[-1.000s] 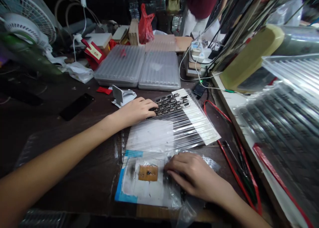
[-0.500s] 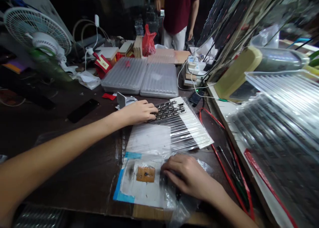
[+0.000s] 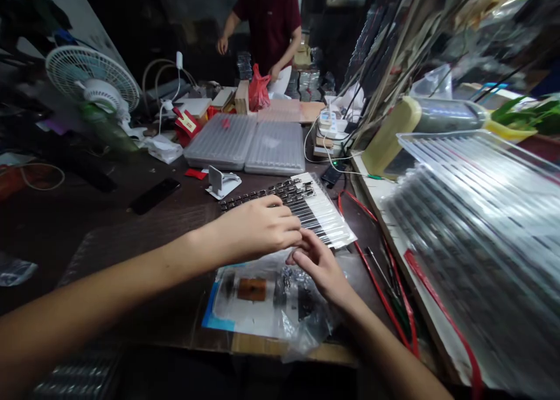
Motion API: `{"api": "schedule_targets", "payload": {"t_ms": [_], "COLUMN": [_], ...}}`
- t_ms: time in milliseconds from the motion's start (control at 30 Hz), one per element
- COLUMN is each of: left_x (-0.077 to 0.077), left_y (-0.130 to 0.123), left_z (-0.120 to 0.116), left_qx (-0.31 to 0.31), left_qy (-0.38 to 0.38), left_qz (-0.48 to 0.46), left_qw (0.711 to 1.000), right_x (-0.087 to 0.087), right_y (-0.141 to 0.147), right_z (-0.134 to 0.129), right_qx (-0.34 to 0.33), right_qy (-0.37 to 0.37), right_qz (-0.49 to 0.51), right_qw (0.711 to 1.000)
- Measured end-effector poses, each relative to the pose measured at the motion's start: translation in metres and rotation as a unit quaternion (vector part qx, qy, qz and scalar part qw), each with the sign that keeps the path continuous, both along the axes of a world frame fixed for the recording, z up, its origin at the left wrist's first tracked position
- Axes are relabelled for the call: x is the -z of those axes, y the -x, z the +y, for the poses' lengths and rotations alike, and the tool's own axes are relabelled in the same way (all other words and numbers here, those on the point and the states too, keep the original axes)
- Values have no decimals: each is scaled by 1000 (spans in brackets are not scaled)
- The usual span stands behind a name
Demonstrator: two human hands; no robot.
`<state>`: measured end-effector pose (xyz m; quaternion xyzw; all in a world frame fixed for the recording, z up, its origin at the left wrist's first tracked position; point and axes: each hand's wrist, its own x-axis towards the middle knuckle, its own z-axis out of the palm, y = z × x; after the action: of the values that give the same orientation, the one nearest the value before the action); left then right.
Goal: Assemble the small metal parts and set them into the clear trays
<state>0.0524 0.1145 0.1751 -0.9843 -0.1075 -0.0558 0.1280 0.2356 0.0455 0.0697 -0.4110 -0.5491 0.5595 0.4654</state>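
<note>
The left hand and right hand are curling together, any grasp unclear, near metallic pieces looking stiff, best edge-pinched.

Left hand and right hand close together, fingers meeting over ribbed plastic tray; dark metal pieces in rows on tray. Below, clear bag beside brown patch (blurry, details lost). Phone left of white stand. Person beyond table.
</note>
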Motion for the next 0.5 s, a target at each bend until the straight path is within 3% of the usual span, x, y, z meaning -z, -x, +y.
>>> {"api": "schedule_targets", "payload": {"t_ms": [200, 500], "left_x": [-2, 13], "left_y": [-16, -17], "left_z": [-24, -16], "left_qx": [15, 10], "left_qy": [-29, -50], "left_qz": [5, -1], "left_qw": [999, 999], "right_x": [-8, 9], "right_y": [1, -7], "right_z": [-3, 14], "right_qx": [2, -22], "right_qy": [2, -33], "right_qz": [-23, -63], "right_qw": [1000, 997]}}
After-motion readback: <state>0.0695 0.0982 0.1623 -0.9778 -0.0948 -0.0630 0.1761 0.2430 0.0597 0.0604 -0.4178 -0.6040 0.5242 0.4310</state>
